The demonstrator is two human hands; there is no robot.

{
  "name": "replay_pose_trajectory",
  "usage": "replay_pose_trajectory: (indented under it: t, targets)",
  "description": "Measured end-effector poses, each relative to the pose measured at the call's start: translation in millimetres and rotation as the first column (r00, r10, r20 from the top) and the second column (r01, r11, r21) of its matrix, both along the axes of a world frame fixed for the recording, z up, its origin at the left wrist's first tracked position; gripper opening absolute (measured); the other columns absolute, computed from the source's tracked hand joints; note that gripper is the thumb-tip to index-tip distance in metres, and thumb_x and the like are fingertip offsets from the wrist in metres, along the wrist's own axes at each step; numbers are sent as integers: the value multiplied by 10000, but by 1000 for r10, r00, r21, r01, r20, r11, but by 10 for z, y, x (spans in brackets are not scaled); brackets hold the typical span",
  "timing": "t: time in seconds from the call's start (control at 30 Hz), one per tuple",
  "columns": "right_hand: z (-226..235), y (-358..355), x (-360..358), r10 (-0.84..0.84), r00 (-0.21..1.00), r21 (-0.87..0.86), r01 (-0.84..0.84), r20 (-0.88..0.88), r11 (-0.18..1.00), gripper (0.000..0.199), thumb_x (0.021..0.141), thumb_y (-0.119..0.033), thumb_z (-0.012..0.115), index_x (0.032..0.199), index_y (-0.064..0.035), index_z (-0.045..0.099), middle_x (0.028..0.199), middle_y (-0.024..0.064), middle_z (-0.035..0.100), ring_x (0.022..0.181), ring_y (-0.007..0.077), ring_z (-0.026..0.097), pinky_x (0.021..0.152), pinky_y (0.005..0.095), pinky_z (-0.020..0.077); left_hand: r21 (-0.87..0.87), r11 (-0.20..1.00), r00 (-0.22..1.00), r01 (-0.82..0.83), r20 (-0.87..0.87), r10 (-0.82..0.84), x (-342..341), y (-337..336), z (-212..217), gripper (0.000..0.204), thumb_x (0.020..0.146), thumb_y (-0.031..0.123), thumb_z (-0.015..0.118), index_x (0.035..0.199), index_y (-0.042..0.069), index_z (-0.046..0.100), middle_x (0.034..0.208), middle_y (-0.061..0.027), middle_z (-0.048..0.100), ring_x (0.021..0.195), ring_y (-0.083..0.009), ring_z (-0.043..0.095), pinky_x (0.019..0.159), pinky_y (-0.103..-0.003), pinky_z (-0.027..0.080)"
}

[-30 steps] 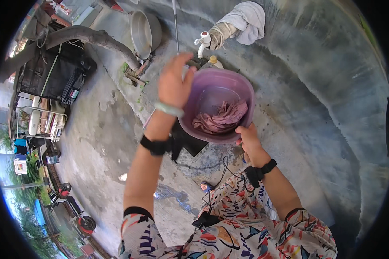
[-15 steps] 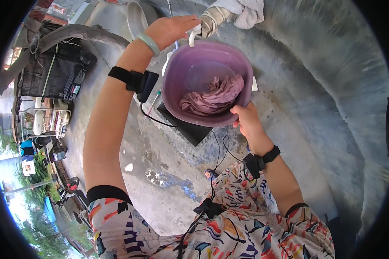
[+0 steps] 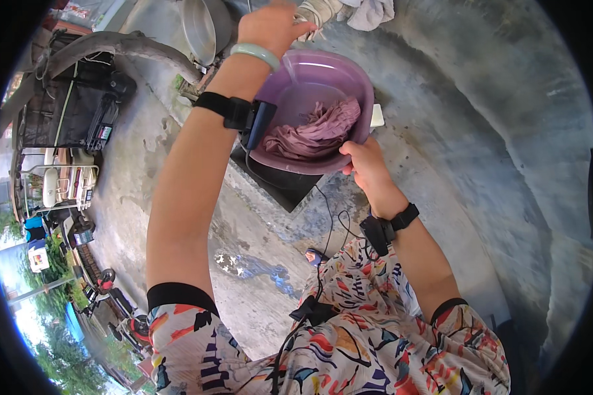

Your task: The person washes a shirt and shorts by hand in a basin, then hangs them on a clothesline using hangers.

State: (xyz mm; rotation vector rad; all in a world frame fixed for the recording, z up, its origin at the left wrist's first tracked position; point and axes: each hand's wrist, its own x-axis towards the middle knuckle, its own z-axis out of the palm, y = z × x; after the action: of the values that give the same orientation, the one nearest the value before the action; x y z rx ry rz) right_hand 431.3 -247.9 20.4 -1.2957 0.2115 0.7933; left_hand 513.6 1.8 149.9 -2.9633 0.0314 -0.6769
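Observation:
A purple plastic basin (image 3: 339, 69) is tipped toward me, with a crumpled mauve cloth (image 3: 316, 131) in its near part. My right hand (image 3: 367, 168) grips the basin's near right rim, thumb on top and fingers beneath. Beyond the far rim, my left hand (image 3: 270, 29) is curled over the spot of the white tap, its thumb pointing right. The hand hides the tap, and its fingertips are blurred at the picture's top edge. Just right of it is a pipe wrapped in pale strips (image 3: 321, 10). My left forearm and its black wrist strap cover the basin's left side.
A grey towel (image 3: 372, 13) hangs beside the pipe. Below the basin lies a flat black slab (image 3: 286, 191). A metal basin (image 3: 201, 29) stands at the far left, near a curved branch (image 3: 125, 43). A concrete wall (image 3: 494, 131) rises on the right. Thin cables dangle before me.
My left hand has turned and moved slightly right, covering the tap that showed before. The basin and my right hand sit slightly farther left and higher in view; the whole scene has shifted too.

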Motion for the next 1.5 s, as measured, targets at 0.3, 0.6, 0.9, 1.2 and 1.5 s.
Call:
replay_pose_trajectory:
  t: [0.3, 0.6, 0.9, 1.2, 1.5]
  targets:
    - [-123, 5, 74, -74, 997, -74, 76, 29, 994, 201, 763, -29, 606, 960, 1, 580, 751, 106, 617, 496, 206, 561, 401, 299, 397, -933, 347, 916, 98, 221, 334, -2036, -236, -272, 408, 907, 130, 690, 1270, -5, 562, 1190, -99, 633, 1047, -178, 641, 896, -310, 502]
    - [-139, -34, 139, -60, 997, -30, 61, 41, 998, 110, 752, -8, 644, 838, 11, 579, 679, 112, 594, 468, 226, 550, 389, 309, 384, -964, -226, 654, -143, -263, 709, -5004, -1011, -836, 285, 942, 71, 608, 1213, -16, 592, 1175, -97, 636, 1010, -197, 646, 863, -283, 501]
    - [-73, 0, 156, -45, 997, -15, 46, 67, 999, 63, 756, 16, 634, 755, 38, 575, 676, 123, 578, 509, 247, 572, 410, 293, 395, -985, -130, 431, -114, -167, 887, -5916, -1247, -495, 255, 958, 128, 591, 1189, 21, 612, 1152, -81, 653, 996, -189, 650, 856, -277, 478]
    - [-1241, -149, 936, 208, 833, -59, -208, 513, 976, 105, 785, 7, 615, 877, 28, 568, 852, 156, 580, 679, 371, 650, 418, 252, 390, -989, -112, 310, -94, -136, 941, -6894, -1550, -452, 292, 968, 158, 588, 1223, 15, 601, 1172, -107, 652, 992, -212, 660, 853, -287, 495]
    - [-1402, -150, 1206, 348, 797, -83, -355, 493, 931, 154, 790, 23, 597, 929, 34, 533, 976, 201, 509, 786, 479, 644, 390, 240, 386, -977, -114, 225, -179, -154, 962, -7363, -1852, -420, 245, 974, 147, 579, 1180, 22, 626, 1120, -103, 675, 946, -198, 675, 807, -271, 516]
